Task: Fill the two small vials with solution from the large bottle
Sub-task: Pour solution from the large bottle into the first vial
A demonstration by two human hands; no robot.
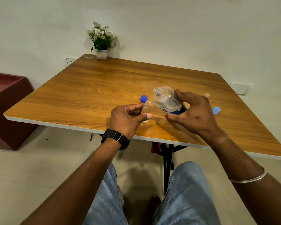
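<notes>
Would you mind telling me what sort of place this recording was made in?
Probably an ordinary room in a home or small office, not a laboratory: a wooden table against a plain wall, a potted flower plant as decoration, and a tiled floor.

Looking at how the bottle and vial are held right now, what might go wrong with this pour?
1. The small clear vial has a narrow mouth, and the left hand only pinches it, so liquid from the large clear plastic bottle may miss and wet the wooden table.
2. The right hand grips the bottle low, near its base, so the tilt may be hard to control.
</notes>
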